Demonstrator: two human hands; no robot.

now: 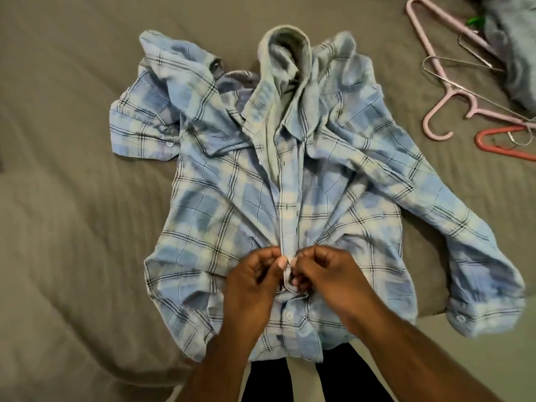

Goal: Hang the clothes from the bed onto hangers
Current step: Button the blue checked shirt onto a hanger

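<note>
- One bed, under a grey-brown cover, is used as the laying surface. Everything else rests on it.
- One blue plaid shirt is spread front-up in the middle of the bed, with the collar at the far end and the hem at the near edge. This is presumably so that the front can be reached and fastened before hanging. Its two sleeves lie outward, one to the left and one to the right.
- One grey-blue garment is bunched in the far right corner and partly cut off by the frame. It is judged to be waiting its turn.
- The hangers are heaped at the far right, well apart from the shirt. Two pink hangers are counted by their hooks, along with one red hanger. At least two thin wire hangers are seen, though the overlap leaves that count uncertain. No hanger is in the shirt yet.
- Two hands meet on the placket at the near middle of the shirt. The grip of the left hand is pinched on one placket edge. The grip of the right hand is curled and pinched on the facing edge. A button is judged to be worked at its hole there.
- One white button is seen on the placket just nearer than the hands. Two cuff buttons also show, one on each sleeve.
</note>
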